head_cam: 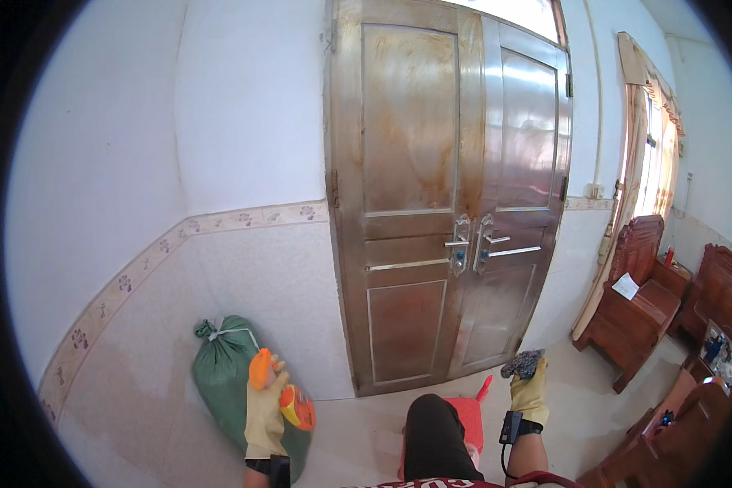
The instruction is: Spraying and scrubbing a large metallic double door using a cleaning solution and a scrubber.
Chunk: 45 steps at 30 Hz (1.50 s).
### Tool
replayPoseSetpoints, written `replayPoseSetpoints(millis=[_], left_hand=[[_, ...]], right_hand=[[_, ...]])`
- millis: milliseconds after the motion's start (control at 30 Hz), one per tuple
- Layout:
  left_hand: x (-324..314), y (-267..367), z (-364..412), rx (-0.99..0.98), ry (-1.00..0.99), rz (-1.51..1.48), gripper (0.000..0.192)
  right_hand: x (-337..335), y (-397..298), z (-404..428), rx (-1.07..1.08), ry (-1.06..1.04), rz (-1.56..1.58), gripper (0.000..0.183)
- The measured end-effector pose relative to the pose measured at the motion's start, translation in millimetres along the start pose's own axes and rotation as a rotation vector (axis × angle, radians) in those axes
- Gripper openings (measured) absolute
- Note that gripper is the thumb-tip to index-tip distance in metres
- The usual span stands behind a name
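Observation:
My left hand (267,409), in a yellow rubber glove, grips an orange spray bottle (297,407) by its trigger head. Behind that hand a green sack (222,372), tied at the neck, leans against the tiled wall. In my right hand (529,393), gloved alike, a grey scouring pad (523,364), seemingly of steel wool, is held at the fingertips. Ahead of me stands a metal double door (410,134), both leaves shut. Brownish streaks mark its left leaf, while the right one (527,131) looks shinier. Neither hand touches the door.
A red plastic stool (466,421) is partly hidden by my knee, with a red handle (485,388) sticking up beside it. Carved wooden chairs (640,305) stand at the right, one bearing a white paper (626,286). Curtains (631,152) hang by the window.

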<state>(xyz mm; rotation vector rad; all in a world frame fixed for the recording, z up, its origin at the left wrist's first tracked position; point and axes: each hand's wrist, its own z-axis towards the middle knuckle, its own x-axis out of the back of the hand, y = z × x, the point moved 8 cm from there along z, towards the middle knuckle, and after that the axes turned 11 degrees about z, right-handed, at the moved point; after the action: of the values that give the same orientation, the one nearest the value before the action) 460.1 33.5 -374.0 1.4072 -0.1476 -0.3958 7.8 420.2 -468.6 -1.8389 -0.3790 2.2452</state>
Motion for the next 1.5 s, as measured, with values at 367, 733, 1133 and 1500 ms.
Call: replayPoseSetpoints(millis=[367, 733, 1133, 1500], left_hand=[[14, -55, -28, 0.164, -0.013, -0.003, 0.046], [-5, -101, -54, 0.334, -0.059, 0.207, 0.050], [-131, -136, -64, 0.271, -0.332, 0.311, 0.055], [-249, -153, -93, 0.248, -0.577, 0.417, 0.057]], right_hand=[[24, -5, -43, -0.115, -0.044, -0.180, 0.032], [96, 11, -69, -0.324, 0.038, -0.457, 0.033], [213, -91, -105, -0.153, 0.540, -0.247, 0.032], [284, -204, -160, -0.061, 0.637, -0.628, 0.035]])
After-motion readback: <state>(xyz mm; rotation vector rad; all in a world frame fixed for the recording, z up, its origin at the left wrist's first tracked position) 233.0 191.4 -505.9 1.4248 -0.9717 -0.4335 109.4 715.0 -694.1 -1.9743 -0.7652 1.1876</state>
